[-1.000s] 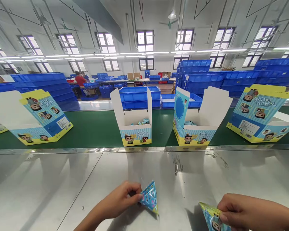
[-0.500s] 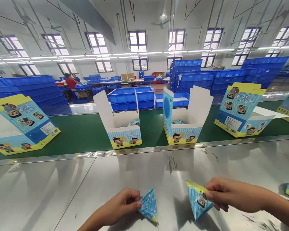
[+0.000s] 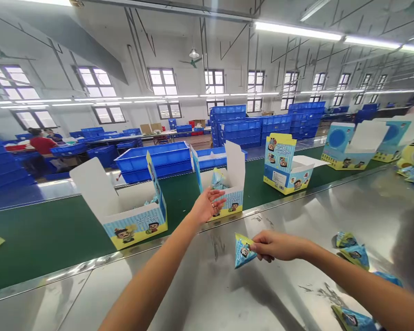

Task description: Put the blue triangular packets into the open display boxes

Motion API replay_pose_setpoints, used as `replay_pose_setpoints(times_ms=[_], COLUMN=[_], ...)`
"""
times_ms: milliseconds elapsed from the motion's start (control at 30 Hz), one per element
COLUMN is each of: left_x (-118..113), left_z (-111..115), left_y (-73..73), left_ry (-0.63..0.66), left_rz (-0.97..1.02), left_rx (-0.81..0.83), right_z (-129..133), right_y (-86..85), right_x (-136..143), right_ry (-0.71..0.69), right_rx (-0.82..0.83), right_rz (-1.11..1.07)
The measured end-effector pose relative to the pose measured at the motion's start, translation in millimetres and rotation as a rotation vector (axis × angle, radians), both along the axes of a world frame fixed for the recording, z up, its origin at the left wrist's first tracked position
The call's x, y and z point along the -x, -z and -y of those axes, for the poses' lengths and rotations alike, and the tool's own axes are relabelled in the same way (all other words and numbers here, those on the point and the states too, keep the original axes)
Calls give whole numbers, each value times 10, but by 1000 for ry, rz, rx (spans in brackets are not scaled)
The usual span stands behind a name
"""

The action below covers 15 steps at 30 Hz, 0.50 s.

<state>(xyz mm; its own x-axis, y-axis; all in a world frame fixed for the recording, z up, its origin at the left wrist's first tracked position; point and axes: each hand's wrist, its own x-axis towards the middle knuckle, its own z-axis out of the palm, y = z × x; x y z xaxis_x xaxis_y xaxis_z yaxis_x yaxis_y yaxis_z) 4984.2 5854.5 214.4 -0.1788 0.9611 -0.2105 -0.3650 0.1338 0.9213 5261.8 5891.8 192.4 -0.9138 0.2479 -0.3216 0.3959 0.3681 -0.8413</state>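
Note:
My left hand (image 3: 209,205) is open with fingers apart, at the front of an open printed box (image 3: 235,201) on the green belt. Just above its fingers, a blue and yellow triangular packet (image 3: 218,177) shows inside that box. My right hand (image 3: 271,245) pinches another triangular foil packet (image 3: 244,252) by its edge, over the metal table. To the left stands a second open box (image 3: 134,227) with some blue packets inside. Several loose packets (image 3: 353,254) lie on the table near my right forearm.
The green conveyor belt (image 3: 55,243) runs along the far side of the metal table (image 3: 200,294). Farther right stand more boxes (image 3: 283,168). Blue crates (image 3: 155,158) are stacked behind the belt. A person in red (image 3: 41,142) is at the far left.
My left hand has moved up to the box and let go of its packet. My right hand still holds its packet. The view has turned to the right.

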Motion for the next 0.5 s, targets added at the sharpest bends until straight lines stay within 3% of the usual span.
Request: replay_pose_setpoints(times_ms=[33,100,200,267,333,400,500], left_x=[-91,-248,-288,-164,25,222,462], left_z=[-37,103,654,1110,1594,2115,2965], left_y=[-26,34,244,303,233,69,-159], left_ry=[53,211,454,546,591,604,465], left_rz=[-18,-90,-239,-312,-365,-426,-548], left_rx=[24,96,196,252,283,278,324], right_z=[-31,-78,-172,-301,-492,-711,-951], right_y=[-3,-37,-214,-449,-763,-1104,-1505], right_x=[-25,-65,-51,50,245,506,852], right_ry=[22,58,105,149,208,287,407], right_rx=[-21,-76,-212,-343,-490,-631,-766], right_rz=[-1,-5,-11,-21,-27,-24,-4])
